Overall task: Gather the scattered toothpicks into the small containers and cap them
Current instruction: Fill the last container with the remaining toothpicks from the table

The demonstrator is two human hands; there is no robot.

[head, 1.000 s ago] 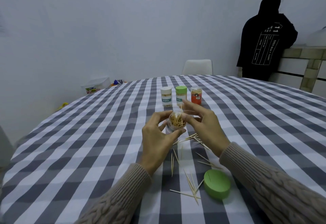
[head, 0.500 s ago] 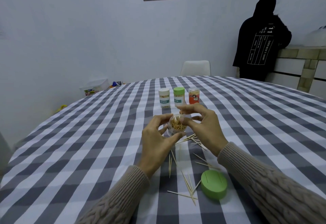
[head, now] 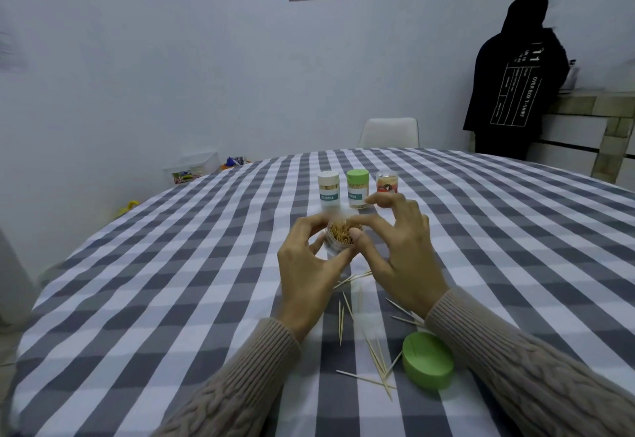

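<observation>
**Jar held, picks pressed down**

The open jar [head: 340, 242] is gripped by the left hand [head: 309, 275] at table centre. The right hand [head: 398, 251], since lowered, has fingertips pinched over its picks. Loose toothpicks [head: 374, 357] and lid [head: 427, 361] lie at five o'clock.

A checked-cloth table [head: 154, 299] carries three capped toothpick containers [head: 357, 189], loose toothpicks [head: 374, 361] and a green cap [head: 429, 361].
</observation>
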